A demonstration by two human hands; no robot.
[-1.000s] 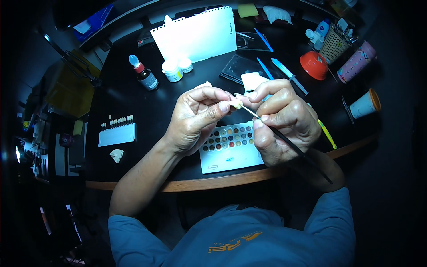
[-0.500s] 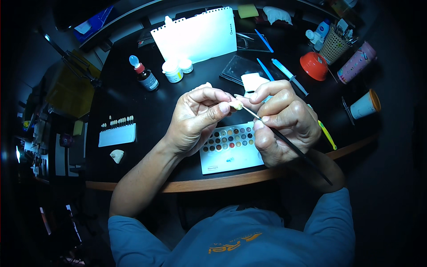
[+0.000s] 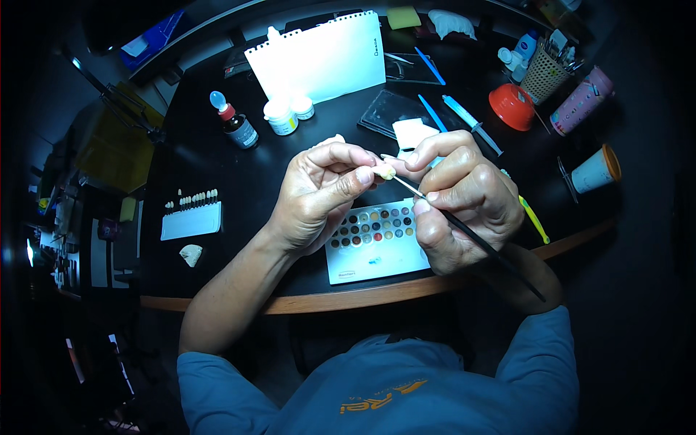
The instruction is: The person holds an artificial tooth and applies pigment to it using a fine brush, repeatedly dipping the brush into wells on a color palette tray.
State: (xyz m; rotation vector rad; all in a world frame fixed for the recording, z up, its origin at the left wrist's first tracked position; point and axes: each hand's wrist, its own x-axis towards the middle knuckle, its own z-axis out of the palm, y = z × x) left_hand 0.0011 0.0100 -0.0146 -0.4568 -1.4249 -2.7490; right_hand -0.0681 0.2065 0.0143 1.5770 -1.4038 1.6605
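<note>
Between thumb and fingertips, my left hand (image 3: 322, 185) pinches a small cream-coloured dental crown (image 3: 384, 172). My right hand (image 3: 464, 199) is closed round a fine paintbrush (image 3: 484, 245) with a long dark handle. The brush tip meets the right side of the crown, or lies very close to it; at this size I cannot tell which. Both hands are held above a white palette (image 3: 377, 264) with rows of small round wells in browns, greys, yellow and red. My right hand and fingers hide part of the palette's right side.
On the left are a tooth shade guide (image 3: 191, 221) and a dropper bottle (image 3: 235, 123). White jars (image 3: 281, 119) and a spiral pad (image 3: 326, 61) stand behind. Rightward lie a syringe (image 3: 471, 123), a red bowl (image 3: 511, 107), a cup (image 3: 594, 174) and a yellow-green tool (image 3: 534, 220).
The brush has shifted very slightly, its handle end a little lower and farther right. The crown appears slightly turned in my left fingers. Both hands keep nearly the same place.
</note>
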